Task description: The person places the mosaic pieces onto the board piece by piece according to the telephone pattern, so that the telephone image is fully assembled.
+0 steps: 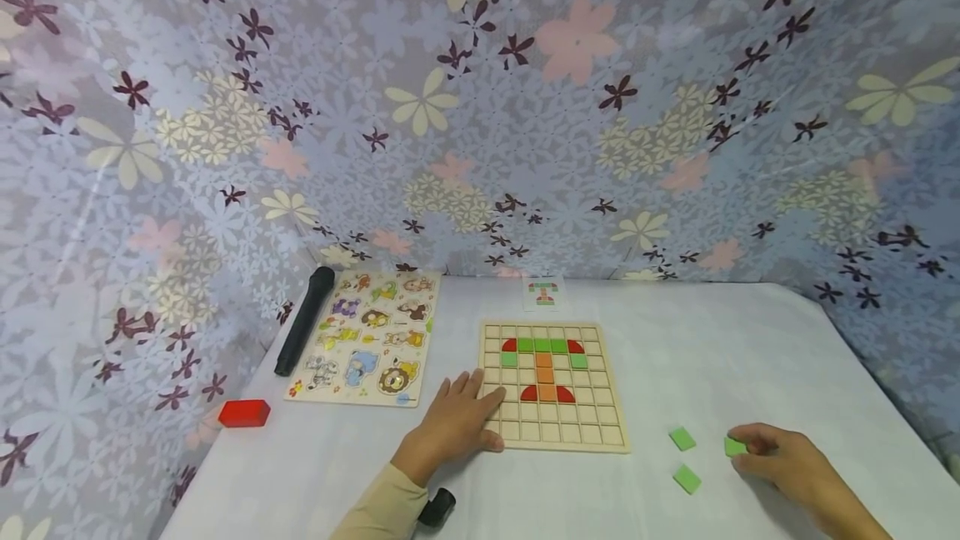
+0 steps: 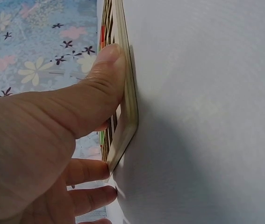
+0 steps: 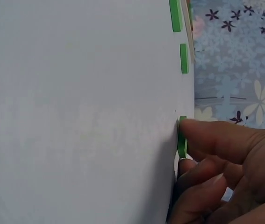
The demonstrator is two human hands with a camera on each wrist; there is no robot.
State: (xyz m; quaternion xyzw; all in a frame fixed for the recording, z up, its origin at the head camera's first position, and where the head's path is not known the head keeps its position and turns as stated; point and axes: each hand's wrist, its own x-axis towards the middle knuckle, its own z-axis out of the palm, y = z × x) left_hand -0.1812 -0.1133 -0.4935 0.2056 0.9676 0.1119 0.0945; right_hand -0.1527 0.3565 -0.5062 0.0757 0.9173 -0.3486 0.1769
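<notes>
A wooden grid board [image 1: 555,433] bears red, green and orange pieces set in a mushroom-like pattern. My left hand [image 1: 457,422] rests at its left edge, fingers spread; in the left wrist view the thumb [image 2: 106,70] lies on the board's rim. To the right of the board, my right hand [image 1: 783,458] pinches a green square tile [image 1: 734,447] at the table surface. That tile [image 3: 182,140] shows edge-on at the fingertips in the right wrist view. Two more green tiles lie nearby, one farther back [image 1: 682,438] and one nearer [image 1: 686,478].
Behind the board is a small pattern card [image 1: 543,294]. An animal puzzle board [image 1: 360,340] lies to the left, with a dark cylinder [image 1: 303,323] alongside. A red block [image 1: 244,413] sits at the left table edge; a small black object [image 1: 438,508] is by the left forearm.
</notes>
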